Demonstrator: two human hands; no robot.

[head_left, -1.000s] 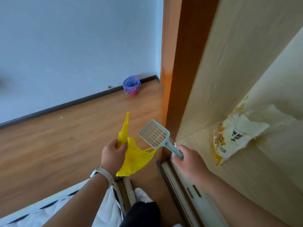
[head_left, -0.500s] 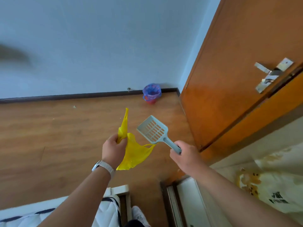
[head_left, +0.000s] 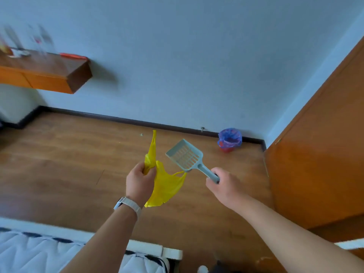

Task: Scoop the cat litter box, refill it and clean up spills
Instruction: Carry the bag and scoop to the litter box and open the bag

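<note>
My left hand (head_left: 140,181) grips a crumpled yellow plastic bag (head_left: 164,185) by its top, and the bag hangs below my fist above the wooden floor. My right hand (head_left: 222,185) holds the handle of a pale grey-green slotted litter scoop (head_left: 185,155), whose empty head points up and to the left, close beside the bag. No litter box is in view.
A small red bin lined with a purple bag (head_left: 229,139) stands by the baseboard in the far right corner. An orange wooden door (head_left: 319,154) fills the right side. A wall shelf (head_left: 49,71) hangs at upper left. A white mattress (head_left: 49,253) lies at the bottom left.
The view has swung left, away from the cupboard and the litter sack, which are out of sight now. The wall shelf has come into view. Both hands keep their holds.
</note>
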